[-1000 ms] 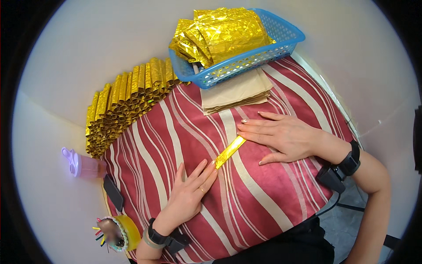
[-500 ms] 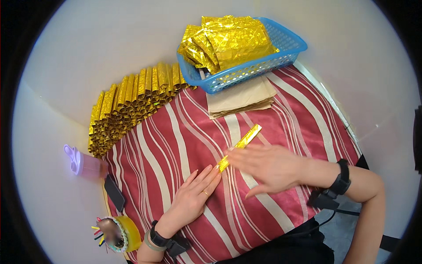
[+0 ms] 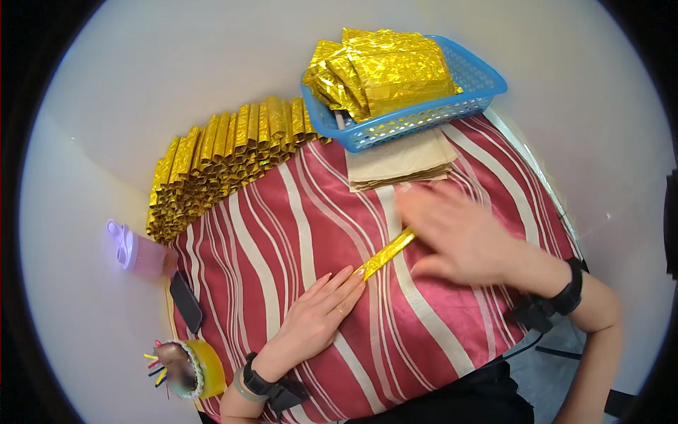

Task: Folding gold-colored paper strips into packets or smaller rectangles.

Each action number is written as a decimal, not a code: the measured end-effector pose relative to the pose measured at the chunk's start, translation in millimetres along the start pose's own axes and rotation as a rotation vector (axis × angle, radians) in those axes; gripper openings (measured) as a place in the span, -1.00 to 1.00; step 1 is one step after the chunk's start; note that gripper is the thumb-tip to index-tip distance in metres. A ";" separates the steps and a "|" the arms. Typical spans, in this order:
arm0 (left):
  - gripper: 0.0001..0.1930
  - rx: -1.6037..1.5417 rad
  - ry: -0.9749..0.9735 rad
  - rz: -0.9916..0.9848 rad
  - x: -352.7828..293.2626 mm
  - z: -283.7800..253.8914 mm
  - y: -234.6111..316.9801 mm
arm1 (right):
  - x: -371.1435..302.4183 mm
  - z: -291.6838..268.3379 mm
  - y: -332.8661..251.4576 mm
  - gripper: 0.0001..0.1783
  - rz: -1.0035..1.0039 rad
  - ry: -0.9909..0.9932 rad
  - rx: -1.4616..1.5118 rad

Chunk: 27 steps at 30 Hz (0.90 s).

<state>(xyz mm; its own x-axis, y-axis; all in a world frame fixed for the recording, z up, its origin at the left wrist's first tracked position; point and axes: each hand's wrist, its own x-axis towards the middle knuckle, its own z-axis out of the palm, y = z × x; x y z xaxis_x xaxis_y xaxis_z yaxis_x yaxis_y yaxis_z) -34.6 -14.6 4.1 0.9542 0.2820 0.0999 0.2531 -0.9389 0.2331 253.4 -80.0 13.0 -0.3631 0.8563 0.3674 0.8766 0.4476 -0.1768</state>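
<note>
A narrow folded strip of shiny gold foil paper [image 3: 387, 256] lies slantwise on the red striped cloth [image 3: 318, 212]. My left hand [image 3: 314, 319] rests flat with its fingers stretched out, the fingertips pressing on the strip's near end. Close to the far end is my right hand [image 3: 466, 233], fingers extended and thumb apart, smeared by motion. Whether it touches the strip I cannot tell. Behind it sits a stack of tan paper sheets [image 3: 399, 161], partly beneath a blue perforated basket [image 3: 424, 115] that holds crumpled gold foil sheets [image 3: 402, 71].
Many folded gold strips [image 3: 226, 152] are piled along the back left edge. At the left stand a lilac cup [image 3: 141, 253] with a lid, a dark phone-like slab [image 3: 186, 302] and a yellow container [image 3: 210, 369] with colourful sticks. White walls surround the table.
My right hand has slid up and away along the strip, uncovering its middle. My left hand stays at the near end. The whole view has shifted slightly.
</note>
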 end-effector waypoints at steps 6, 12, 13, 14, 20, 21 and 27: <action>-0.39 0.016 0.015 0.022 -7.5 7.1 -4.6 | 14.1 41.4 -40.8 -0.05 -0.207 -0.169 0.362; -0.48 0.003 0.003 0.010 -8.6 3.4 -3.5 | 7.2 26.5 -13.9 -0.08 -0.199 -0.316 0.322; -0.48 -0.002 0.003 0.003 -10.3 3.8 -4.4 | 5.2 22.8 -10.2 -0.08 -0.182 -0.330 0.294; -0.49 0.001 0.013 0.012 -11.5 3.9 -5.8 | 3.6 18.3 -6.3 -0.08 -0.184 -0.336 0.298; -0.42 -0.025 0.045 0.005 -15.1 5.3 -6.0 | -12.9 5.2 13.7 -0.02 -0.050 -0.366 0.099; -0.42 -0.017 0.040 0.007 -14.4 5.2 -5.5 | -14.9 4.4 15.3 -0.02 -0.050 -0.365 0.097; -0.51 0.014 0.056 -0.014 -15.5 4.0 -0.1 | -18.7 -1.2 20.0 -0.06 -0.058 -0.329 0.085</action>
<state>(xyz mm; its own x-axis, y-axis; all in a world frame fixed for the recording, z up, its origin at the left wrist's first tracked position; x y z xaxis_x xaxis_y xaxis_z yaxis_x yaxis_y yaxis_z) -48.8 -19.7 -1.3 0.9403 0.3051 0.1508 0.2687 -0.9375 0.2212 278.1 -87.3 3.7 -0.5057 0.8601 0.0675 0.8272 0.5057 -0.2449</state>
